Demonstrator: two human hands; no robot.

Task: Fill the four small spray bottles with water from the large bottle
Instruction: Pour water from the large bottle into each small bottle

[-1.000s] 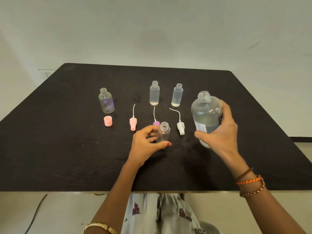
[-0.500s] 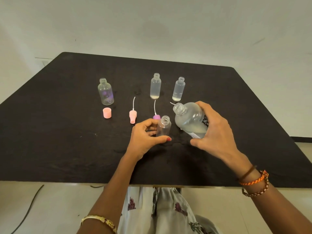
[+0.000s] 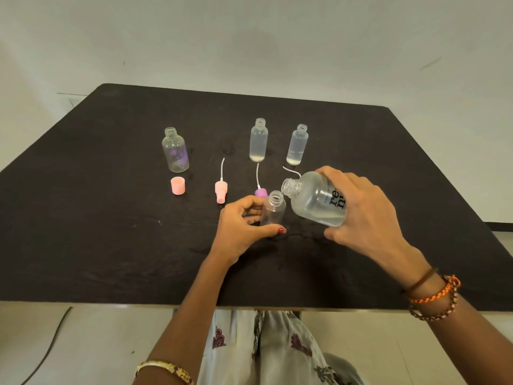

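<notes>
Two grips at work near the frame's centre. Left hand point(image 3: 244, 226) curled round a small clear spray bottle point(image 3: 273, 211), thumb across its front near the base, fingers behind; bottle upright on the black table point(image 3: 97, 232), uncapped, apparently empty. Right hand point(image 3: 366, 215) wrapped over the large bottle point(image 3: 313, 200), fingers on top and thumb beneath; held tilted toward the left, open neck just beside and slightly above the small bottle's mouth, water pooled along its lower side, dark lettering partly visible by the palm. No stream visible between the two mouths.

Just behind the held small bottle, a purple sprayer head point(image 3: 261, 192) with its white tube pointing up the frame. Further left, a pink sprayer head point(image 3: 221, 191) with tube, then a pink cap point(image 3: 178, 185) standing alone. Partly hidden behind the large bottle, a curved white tube point(image 3: 291, 171).

Toward the upper middle, three more small bottles upright and uncapped: a rounder one with a purple tint point(image 3: 175, 150) at left, a taller frosted one point(image 3: 259, 140) in the middle with a little liquid at the bottom, and a narrower clear one point(image 3: 298, 145) to its right, likewise with a little liquid.

Bracelets point(image 3: 433, 297) on the right wrist at lower right; a gold bangle point(image 3: 163, 369) on the left arm at the bottom edge. Pale wall point(image 3: 249, 37) across the top.
</notes>
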